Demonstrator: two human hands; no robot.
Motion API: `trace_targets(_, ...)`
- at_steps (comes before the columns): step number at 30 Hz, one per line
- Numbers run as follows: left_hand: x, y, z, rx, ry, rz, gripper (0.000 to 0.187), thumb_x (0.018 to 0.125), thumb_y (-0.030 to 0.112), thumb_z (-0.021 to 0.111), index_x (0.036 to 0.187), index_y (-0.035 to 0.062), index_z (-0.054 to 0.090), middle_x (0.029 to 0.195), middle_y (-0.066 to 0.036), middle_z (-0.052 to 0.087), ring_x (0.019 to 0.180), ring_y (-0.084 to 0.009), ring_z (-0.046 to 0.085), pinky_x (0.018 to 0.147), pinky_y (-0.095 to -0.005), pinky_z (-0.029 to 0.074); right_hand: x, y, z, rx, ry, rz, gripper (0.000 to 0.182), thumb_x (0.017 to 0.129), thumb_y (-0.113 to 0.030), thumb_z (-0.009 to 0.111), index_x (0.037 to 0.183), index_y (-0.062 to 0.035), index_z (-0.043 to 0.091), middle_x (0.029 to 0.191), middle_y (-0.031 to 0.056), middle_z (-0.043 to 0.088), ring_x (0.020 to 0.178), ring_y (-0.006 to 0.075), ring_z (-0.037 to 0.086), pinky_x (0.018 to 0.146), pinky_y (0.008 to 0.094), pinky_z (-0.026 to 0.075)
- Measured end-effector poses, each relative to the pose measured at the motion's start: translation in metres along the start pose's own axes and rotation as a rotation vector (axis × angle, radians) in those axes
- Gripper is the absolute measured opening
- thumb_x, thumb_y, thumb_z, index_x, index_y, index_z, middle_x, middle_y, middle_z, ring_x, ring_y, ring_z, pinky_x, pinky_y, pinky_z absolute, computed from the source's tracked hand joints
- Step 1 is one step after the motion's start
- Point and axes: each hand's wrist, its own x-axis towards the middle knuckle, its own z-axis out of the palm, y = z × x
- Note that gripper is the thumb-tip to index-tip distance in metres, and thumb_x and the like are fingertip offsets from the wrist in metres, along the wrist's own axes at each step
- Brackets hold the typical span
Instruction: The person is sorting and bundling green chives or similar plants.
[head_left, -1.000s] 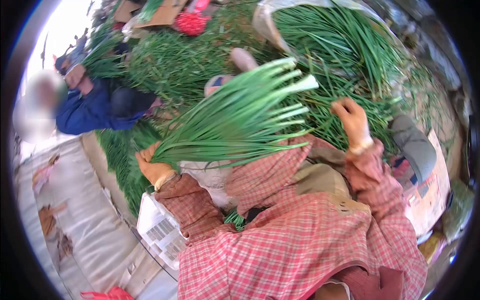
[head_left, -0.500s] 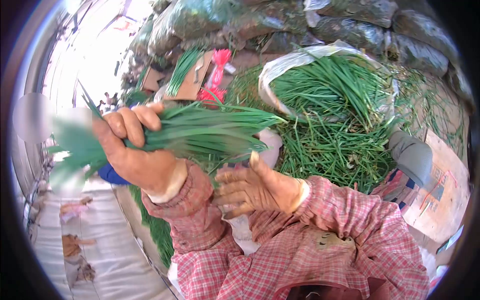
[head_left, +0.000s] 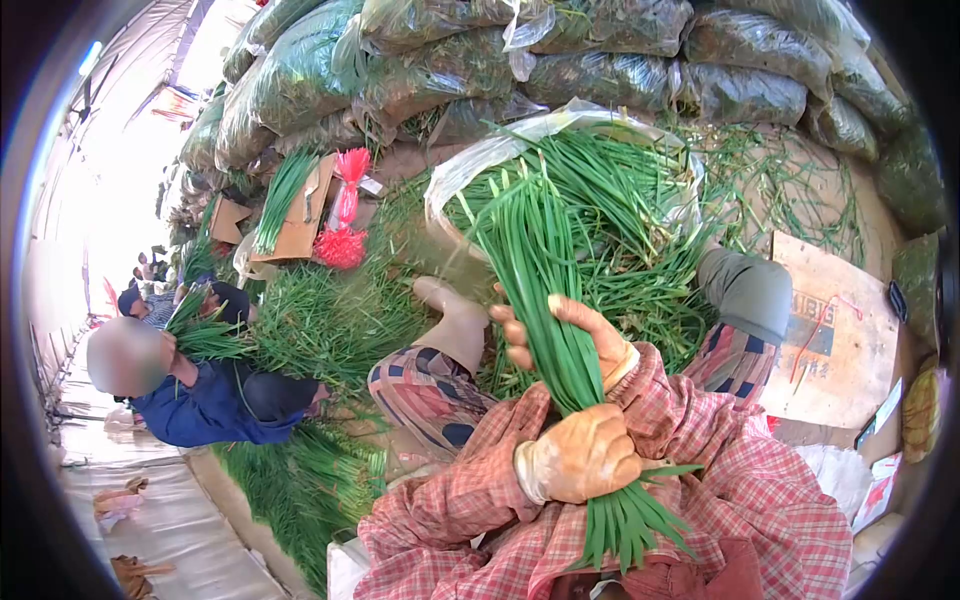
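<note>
While the long, green, flat-leaved bundle [head_left: 540, 270] before the white plastic sack [head_left: 450, 180] is clenched low by the left hand [head_left: 588, 455] and cradled by the half-open right hand [head_left: 602, 338], alignment is apparently being performed, steady support being required next.

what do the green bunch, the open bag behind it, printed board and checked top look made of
Green bunch: plant leaves, smooth; long, flat blades show it.
Open bag: probably thin plastic; its pale rim is crinkled and translucent.
Printed board: matt, perhaps cardboard or plywood; the flat tan face leaves it open.
Checked top: matt cloth, probably woven, judging by its soft folds.
</note>
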Motion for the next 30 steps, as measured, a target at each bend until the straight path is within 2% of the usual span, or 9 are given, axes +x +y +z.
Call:
trace_targets(4, 0.007, 0.003, 0.017, -0.047, 0.062, 0.032, 0.023, 0.059, 0.018, 0.053, 0.078, 0.0059, 0.053, 0.077, -0.007, 0.051, 0.085, -0.0231, 0.053, 0.084, -0.0374, 0.043, -0.008, -0.025, -0.006, -0.144, -0.112, 0.124, 0.074, 0.078, -0.002, 0.055, 0.136, -0.0112, 0.010, 0.084, 0.0037, 0.041, 0.059, 0.0062, 0.037, 0.052, 0.0193, 0.035)
trace_targets(7, -0.001, 0.005, -0.006, -0.250, -0.060, -0.055, 0.040, 0.066, 0.013, 0.057, 0.105, 0.0045, 0.053, 0.111, -0.011, 0.052, 0.111, -0.0274, 0.045, 0.093, -0.0390, 0.037, -0.025, -0.049, 0.000, -0.377, -0.059, 0.120, 0.078, 0.074, -0.003, 0.059, 0.136, -0.0111, 0.012, 0.077, 0.0018, 0.042, 0.053, 0.0068, 0.038, 0.048, 0.0196, 0.035)
trace_targets(10, -0.034, -0.019, -0.059, -0.645, 0.316, -0.487, 0.036, 0.066, 0.013, 0.068, 0.098, 0.0013, 0.057, 0.100, -0.010, 0.059, 0.100, -0.0257, 0.053, 0.089, -0.0363, 0.039, -0.045, -0.068, 0.004, -0.605, 0.028, 0.118, 0.080, 0.071, -0.003, 0.062, 0.135, -0.0099, 0.014, 0.068, 0.0015, 0.041, 0.048, 0.0077, 0.038, 0.042, 0.0201, 0.033)
trace_targets(12, -0.052, -0.032, -0.087, -0.266, 0.611, -0.984, 0.015, 0.071, 0.004, 0.060, 0.085, -0.0005, 0.058, 0.090, -0.009, 0.059, 0.086, -0.0168, 0.054, 0.080, -0.0304, 0.042, -0.061, -0.073, 0.004, -0.703, 0.085, 0.122, 0.080, 0.070, -0.003, 0.063, 0.134, -0.0077, 0.017, 0.063, 0.0024, 0.041, 0.045, 0.0087, 0.038, 0.040, 0.0205, 0.032)
trace_targets(15, -0.050, -0.067, -0.104, -0.166, 0.933, -0.890, 0.025, 0.071, 0.007, 0.063, 0.095, 0.0018, 0.057, 0.091, -0.008, 0.059, 0.086, -0.0183, 0.054, 0.074, -0.0293, 0.042, -0.083, -0.068, 0.004, -0.744, 0.150, 0.181, 0.080, 0.069, -0.005, 0.065, 0.134, -0.0069, 0.018, 0.065, 0.0039, 0.044, 0.045, 0.0099, 0.040, 0.039, 0.0207, 0.032)
trace_targets(16, -0.040, -0.077, -0.108, -0.074, 0.862, -0.833, 0.035, 0.070, 0.012, 0.065, 0.101, 0.0018, 0.055, 0.097, -0.010, 0.057, 0.092, -0.0203, 0.051, 0.079, -0.0314, 0.041, -0.088, -0.068, -0.003, -0.839, 0.114, 0.208, 0.081, 0.069, -0.007, 0.065, 0.135, -0.0066, 0.016, 0.064, 0.0048, 0.045, 0.046, 0.0111, 0.042, 0.041, 0.0223, 0.034)
trace_targets(20, -0.004, -0.122, -0.089, 0.040, 0.525, -0.704, 0.084, 0.058, 0.038, 0.074, 0.124, 0.0022, 0.036, 0.120, -0.018, 0.041, 0.112, -0.0304, 0.036, 0.095, -0.0390, 0.029, -0.112, -0.056, -0.020, -1.064, 0.197, 0.270, 0.033, 0.070, -0.007, 0.066, 0.099, -0.0002, 0.051, 0.062, 0.0070, 0.053, 0.049, 0.0134, 0.049, 0.045, 0.0257, 0.038)
trace_targets(22, 0.003, -0.131, -0.065, 0.087, 0.408, -0.711, 0.097, 0.053, 0.044, 0.076, 0.127, 0.0017, 0.030, 0.120, -0.021, 0.038, 0.114, -0.0349, 0.032, 0.096, -0.0408, 0.028, -0.116, -0.048, -0.011, -1.157, 0.294, 0.311, 0.034, 0.070, -0.002, 0.065, 0.100, -0.0003, 0.050, 0.063, 0.0069, 0.054, 0.050, 0.0141, 0.051, 0.044, 0.0262, 0.040)
trace_targets(30, -0.003, -0.127, -0.044, -0.340, 0.423, -0.921, 0.067, 0.064, 0.026, 0.069, 0.118, -0.0016, 0.039, 0.110, -0.019, 0.045, 0.103, -0.0314, 0.044, 0.089, -0.0359, 0.035, -0.130, -0.037, -0.021, -1.390, 0.380, 0.243, 0.042, 0.070, 0.002, 0.063, 0.109, -0.0027, 0.048, 0.077, 0.0053, 0.056, 0.058, 0.0120, 0.053, 0.048, 0.0260, 0.043)
